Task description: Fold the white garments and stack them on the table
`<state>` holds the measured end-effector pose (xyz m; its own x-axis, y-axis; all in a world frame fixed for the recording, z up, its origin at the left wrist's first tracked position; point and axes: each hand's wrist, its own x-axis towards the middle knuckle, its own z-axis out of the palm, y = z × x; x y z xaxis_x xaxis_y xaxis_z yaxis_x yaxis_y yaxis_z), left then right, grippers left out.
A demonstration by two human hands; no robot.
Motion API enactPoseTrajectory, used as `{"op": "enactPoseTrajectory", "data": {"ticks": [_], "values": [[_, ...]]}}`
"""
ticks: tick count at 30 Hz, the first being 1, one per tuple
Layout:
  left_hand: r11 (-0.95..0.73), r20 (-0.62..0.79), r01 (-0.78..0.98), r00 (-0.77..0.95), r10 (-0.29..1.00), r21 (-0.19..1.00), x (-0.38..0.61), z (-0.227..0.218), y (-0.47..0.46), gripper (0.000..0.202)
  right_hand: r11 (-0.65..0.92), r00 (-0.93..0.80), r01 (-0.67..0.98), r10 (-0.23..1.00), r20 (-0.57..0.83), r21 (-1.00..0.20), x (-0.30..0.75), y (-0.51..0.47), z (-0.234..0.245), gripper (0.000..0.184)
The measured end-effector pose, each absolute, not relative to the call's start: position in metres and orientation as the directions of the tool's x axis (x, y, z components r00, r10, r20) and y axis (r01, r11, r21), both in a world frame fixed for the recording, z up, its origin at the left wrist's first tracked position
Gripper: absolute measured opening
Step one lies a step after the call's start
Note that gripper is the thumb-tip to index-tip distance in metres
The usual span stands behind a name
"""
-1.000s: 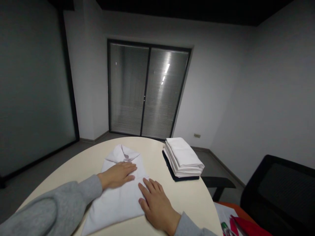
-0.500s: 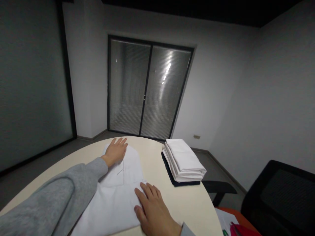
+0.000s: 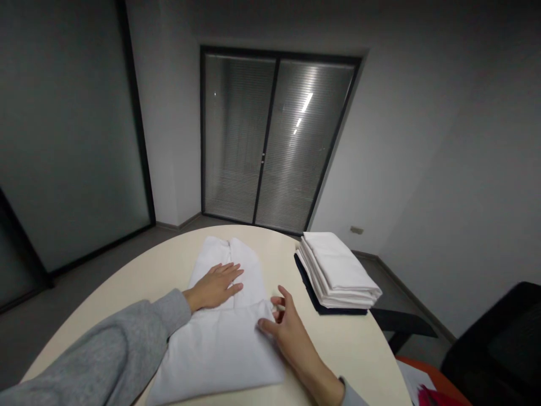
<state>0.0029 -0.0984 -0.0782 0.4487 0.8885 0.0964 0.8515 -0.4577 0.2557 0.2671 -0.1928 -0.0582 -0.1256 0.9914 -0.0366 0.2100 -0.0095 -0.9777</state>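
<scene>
A partly folded white garment [image 3: 220,352] lies on the round cream table, its rounded far end marked by a seam down the middle. My left hand [image 3: 215,286] rests flat on its upper part with fingers stretched out, just beyond a crosswise fold edge. At the right end of that fold, my right hand [image 3: 287,324] has its thumb on top of the cloth and its fingers curled around the side edge. How firmly the edge is pinched is partly hidden. Right of my hands stands a neat stack of folded white cloths [image 3: 338,265], with a dark navy cloth [image 3: 310,290] at the bottom.
The round table [image 3: 169,256] has a curved edge close behind the garment and the stack. A black office chair [image 3: 499,344] with an armrest stands at the right. Papers [image 3: 416,378] and a red item [image 3: 435,396] lie on an orange surface there.
My left hand has drawn back from the garment's far end toward the fold. My right hand has gone from lying flat on the cloth to curling around its right edge. The view has shifted.
</scene>
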Motion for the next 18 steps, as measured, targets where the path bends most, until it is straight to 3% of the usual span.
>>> {"op": "enactPoseTrajectory", "data": {"ticks": [3,9,12,14,17,18], "values": [[-0.481,0.075,0.824,0.482,0.873,0.299,0.001,-0.078,-0.095,0.068,-0.122,-0.279,0.157,0.947,-0.162,-0.98,0.266,-0.186,-0.05,0.1],[-0.496,-0.084,0.748,0.584,0.807,0.441,-0.014,-0.064,-0.079,0.069,-0.062,-0.464,0.234,0.87,-0.167,-0.97,0.26,-0.199,-0.016,0.042],[-0.494,-0.164,0.733,0.621,0.766,0.468,-0.019,-0.056,-0.072,0.073,0.194,-0.539,0.398,0.84,-0.058,-0.896,0.262,-0.228,-0.002,0.042],[-0.501,-0.18,0.72,0.64,0.747,0.48,-0.021,-0.054,-0.068,0.075,0.429,-0.665,0.451,0.747,0.027,-0.783,0.262,-0.249,-0.007,0.046],[-0.525,-0.158,0.697,0.662,0.733,0.488,-0.022,-0.056,-0.062,0.077,0.682,-0.859,0.421,0.511,-0.022,-0.598,0.253,-0.27,-0.039,0.022],[-0.529,-0.158,0.697,0.664,0.731,0.483,-0.022,-0.057,-0.061,0.078,0.725,-0.872,0.441,0.485,-0.061,-0.529,0.249,-0.274,-0.053,0.013]]}}
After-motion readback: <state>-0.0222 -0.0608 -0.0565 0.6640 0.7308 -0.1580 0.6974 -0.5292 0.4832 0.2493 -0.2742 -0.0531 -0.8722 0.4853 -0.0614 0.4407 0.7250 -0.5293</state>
